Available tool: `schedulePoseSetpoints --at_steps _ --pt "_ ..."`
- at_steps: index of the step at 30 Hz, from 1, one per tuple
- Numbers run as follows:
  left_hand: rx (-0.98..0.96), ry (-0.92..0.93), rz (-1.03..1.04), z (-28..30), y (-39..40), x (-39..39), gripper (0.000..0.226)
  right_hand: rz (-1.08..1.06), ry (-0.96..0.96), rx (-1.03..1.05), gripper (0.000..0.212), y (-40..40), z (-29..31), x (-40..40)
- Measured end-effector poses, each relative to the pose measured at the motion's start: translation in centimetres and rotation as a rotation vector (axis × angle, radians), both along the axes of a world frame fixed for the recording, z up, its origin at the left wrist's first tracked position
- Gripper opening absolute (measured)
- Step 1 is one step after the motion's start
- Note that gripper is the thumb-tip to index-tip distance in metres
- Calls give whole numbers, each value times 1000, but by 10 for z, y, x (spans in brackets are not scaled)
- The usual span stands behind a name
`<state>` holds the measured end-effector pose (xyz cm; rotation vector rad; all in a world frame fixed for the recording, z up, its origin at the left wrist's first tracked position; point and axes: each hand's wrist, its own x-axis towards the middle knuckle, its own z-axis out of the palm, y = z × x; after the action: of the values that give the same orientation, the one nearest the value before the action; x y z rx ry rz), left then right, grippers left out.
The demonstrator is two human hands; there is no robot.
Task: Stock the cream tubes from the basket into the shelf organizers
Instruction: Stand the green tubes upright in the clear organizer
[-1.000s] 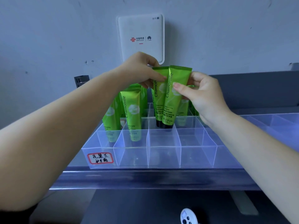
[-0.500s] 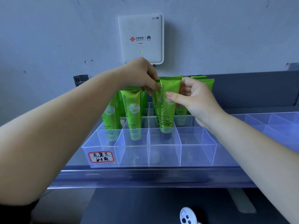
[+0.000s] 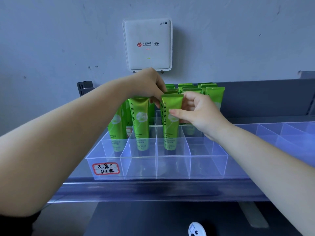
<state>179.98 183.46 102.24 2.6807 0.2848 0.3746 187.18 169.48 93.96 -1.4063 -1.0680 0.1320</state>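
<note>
Head view takes in the grey wall (image 3: 51,40) first, which closes off the back, with a white WiFi box (image 3: 148,45) mounted on it just above my hands. Below it the grey shelf (image 3: 255,99) runs across, and its clear front lip (image 3: 153,189) marks the near edge. On the shelf sits the clear organizer (image 3: 208,166), a grid of thin-walled compartments; its front row and the cells to the right stand free, so there is room to come in from the front and from above, while the rear cells are packed with upright green tubes (image 3: 192,89). A second clear organizer (image 3: 289,132) lies to the right, touching or just beside the first; I cannot tell which. A handwritten label (image 3: 106,168) is stuck on the front left corner. My left hand (image 3: 146,84) reaches in from the left, its fingers curled down behind the top of the cream tube (image 3: 170,123); whether they pinch it I cannot tell. My right hand (image 3: 197,111) pinches that tube near its crimped top, thumb on the front face. The tube stands upright, long axis vertical, crimp up and cap down inside a second-row compartment, its printed face towards me, beside two more upright tubes (image 3: 139,123) on its left.
</note>
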Motion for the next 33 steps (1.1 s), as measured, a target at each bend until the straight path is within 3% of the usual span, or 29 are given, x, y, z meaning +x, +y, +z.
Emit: schedulePoseSetpoints --at_steps 10,19,27,33 --pt "2 31 -41 3 -2 -4 8 -54 -126 -72 20 0 -1 -1" --pt "-10 44 -53 4 2 -4 15 -61 -72 -97 18 0 -2 -2" --pt "-64 -160 -23 17 7 -7 10 -129 -39 -89 19 -6 8 -3" --pt "-19 -562 -35 25 -14 -28 9 -164 51 -114 7 -23 33 2"
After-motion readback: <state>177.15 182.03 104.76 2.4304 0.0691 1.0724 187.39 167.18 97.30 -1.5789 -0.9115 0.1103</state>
